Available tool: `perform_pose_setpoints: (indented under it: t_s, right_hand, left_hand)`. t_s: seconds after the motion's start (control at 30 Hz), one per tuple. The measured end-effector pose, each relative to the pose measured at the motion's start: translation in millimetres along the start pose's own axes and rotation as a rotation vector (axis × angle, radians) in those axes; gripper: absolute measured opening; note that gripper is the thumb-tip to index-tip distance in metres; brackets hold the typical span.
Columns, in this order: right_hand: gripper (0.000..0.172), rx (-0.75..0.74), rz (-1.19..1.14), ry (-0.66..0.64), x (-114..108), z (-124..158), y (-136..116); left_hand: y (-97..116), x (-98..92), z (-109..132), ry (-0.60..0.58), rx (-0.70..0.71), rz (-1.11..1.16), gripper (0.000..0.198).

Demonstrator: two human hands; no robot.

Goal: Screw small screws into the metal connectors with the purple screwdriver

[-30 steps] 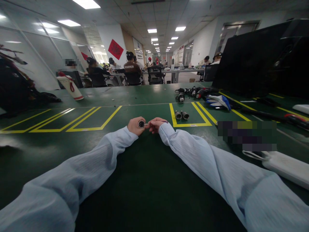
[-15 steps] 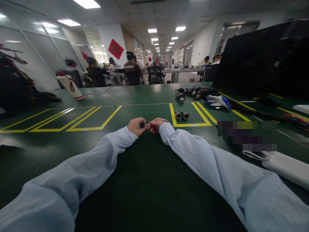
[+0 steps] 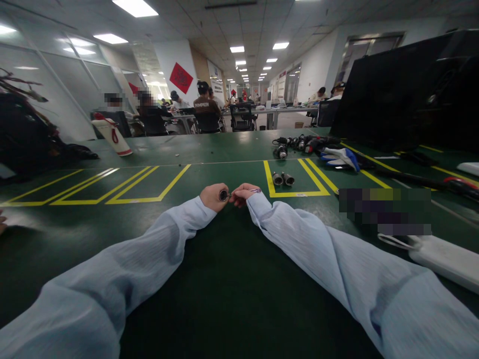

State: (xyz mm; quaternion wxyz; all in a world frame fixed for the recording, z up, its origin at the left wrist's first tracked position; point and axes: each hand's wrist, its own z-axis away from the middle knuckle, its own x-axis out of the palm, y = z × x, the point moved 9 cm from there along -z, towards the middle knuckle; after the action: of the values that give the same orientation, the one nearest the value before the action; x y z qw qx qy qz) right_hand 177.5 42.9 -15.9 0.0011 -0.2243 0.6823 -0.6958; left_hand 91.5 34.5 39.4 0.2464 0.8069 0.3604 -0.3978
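My left hand point(image 3: 212, 196) is closed around a small round metal connector point(image 3: 223, 195), its open end facing me. My right hand point(image 3: 243, 194) pinches a thin metal tool point(image 3: 255, 190) whose tip points into the connector. Both hands rest close together on the green table point(image 3: 224, 279), with pale blue sleeves covering both forearms. Two similar metal connectors point(image 3: 282, 178) lie inside a yellow-taped square to the right of my hands.
A pile of connectors and cables point(image 3: 295, 143) and a blue-white glove point(image 3: 342, 157) lie at the back right. A white device point(image 3: 445, 259) sits at the right edge, a white-red bottle point(image 3: 112, 134) at the far left. People sit at desks beyond.
The hands stay together on the connector; the connector has turned slightly in my left hand. The view has shifted a little.
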Motion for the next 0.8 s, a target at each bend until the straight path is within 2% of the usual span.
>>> perform_pose_setpoints:
  t_s: [0.3, 0.4, 0.63, 0.8]
  right_hand:
    - [0.012, 0.052, -0.118, -0.083, 7.3, 2.0, 0.3]
    - [0.009, 0.027, -0.129, -0.078, 5.9, 0.5, 0.8]
    - [0.002, -0.119, -0.005, -0.034, 1.9, 5.8, -8.6]
    - [0.002, 0.003, -0.040, -0.084, 1.9, -3.2, 4.5]
  left_hand:
    - [0.4, -7.7, 0.1, 0.055, -0.011, 0.192, 0.015]
    - [-0.6, -6.4, 0.2, 0.046, -0.030, 0.226, 0.020]
    - [-0.8, -6.5, 0.2, 0.064, -0.012, 0.049, 0.010]
    - [-0.9, -8.4, 0.5, 0.085, 0.006, 0.086, 0.010]
